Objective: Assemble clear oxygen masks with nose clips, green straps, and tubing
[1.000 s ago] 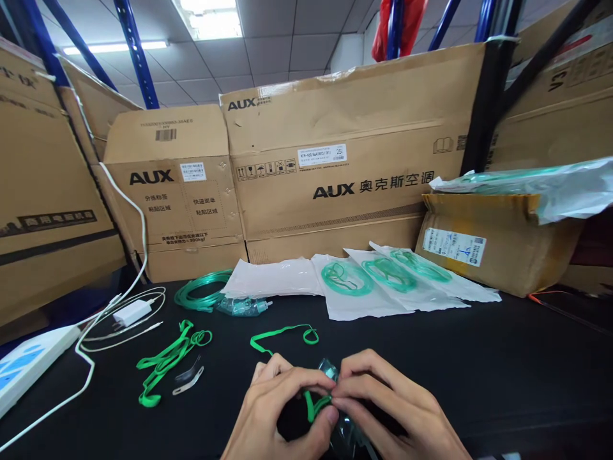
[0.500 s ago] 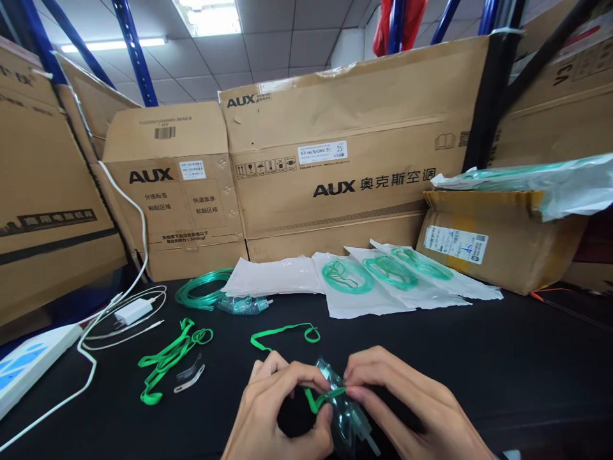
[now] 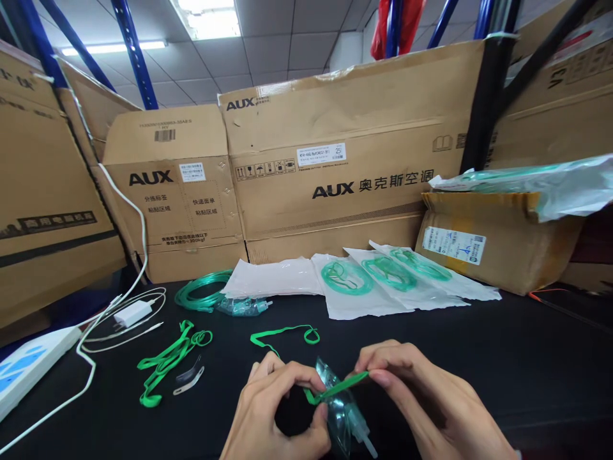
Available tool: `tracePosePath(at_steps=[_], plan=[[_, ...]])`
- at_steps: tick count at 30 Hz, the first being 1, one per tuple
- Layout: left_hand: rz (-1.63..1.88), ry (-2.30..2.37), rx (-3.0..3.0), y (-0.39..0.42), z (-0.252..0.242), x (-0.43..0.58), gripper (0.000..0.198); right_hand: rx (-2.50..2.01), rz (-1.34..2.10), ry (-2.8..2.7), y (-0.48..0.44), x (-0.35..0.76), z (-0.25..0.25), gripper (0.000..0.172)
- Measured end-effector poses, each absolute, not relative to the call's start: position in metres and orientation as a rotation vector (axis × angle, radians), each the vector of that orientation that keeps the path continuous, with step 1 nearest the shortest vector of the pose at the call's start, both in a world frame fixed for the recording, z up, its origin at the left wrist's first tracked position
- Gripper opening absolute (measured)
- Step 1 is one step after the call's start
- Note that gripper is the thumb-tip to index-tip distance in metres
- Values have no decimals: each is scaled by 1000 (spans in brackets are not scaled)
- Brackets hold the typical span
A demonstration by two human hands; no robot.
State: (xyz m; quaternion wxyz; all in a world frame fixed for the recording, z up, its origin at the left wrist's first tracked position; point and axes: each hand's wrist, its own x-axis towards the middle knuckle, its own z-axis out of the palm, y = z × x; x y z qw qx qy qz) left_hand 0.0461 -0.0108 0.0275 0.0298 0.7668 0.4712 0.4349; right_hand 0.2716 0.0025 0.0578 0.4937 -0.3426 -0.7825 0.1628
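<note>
Between my hands is a clear, green-tinted oxygen mask (image 3: 341, 418), tilted, its pale tube connector pointing down to the right. My left hand (image 3: 278, 409) pinches the mask's left side with thumb and forefinger. A flat green strap (image 3: 342, 386) runs across the mask, and my right hand (image 3: 421, 396) grips its end between thumb and fingertips. The strap is drawn fairly straight to the right. Its other length (image 3: 282, 331) lies on the black table beyond my left hand, ending in a small curl. The left fingertips partly hide where strap and mask meet.
Left lie a bundle of green straps (image 3: 167, 364), metal nose strips (image 3: 188, 380), a charger (image 3: 134, 313) and a power strip (image 3: 33, 364). Behind are coiled green tubing (image 3: 196, 291), another mask (image 3: 244, 306) and white pouches (image 3: 345, 303). Cardboard boxes (image 3: 335, 223) line the back.
My right hand has moved to the right, away from the mask, pulling out a longer piece of green strap. My left hand keeps nearly the same place on the mask.
</note>
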Motion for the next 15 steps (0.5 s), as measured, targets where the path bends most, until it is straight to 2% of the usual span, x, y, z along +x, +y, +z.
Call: tracePosePath(at_steps=[9, 13, 14, 15], plan=[[1387, 1402, 2294, -12, 29, 46, 33, -824, 251, -1806, 2, 285, 68, 15], [1373, 1374, 2338, -12, 29, 45, 33, -805, 311, -1923, 3, 276, 63, 12], [1375, 1366, 2352, -12, 28, 45, 33, -819, 325, -1943, 2, 273, 61, 13], [1382, 1354, 2364, -11, 28, 45, 32, -841, 333, -1950, 2, 271, 58, 21]])
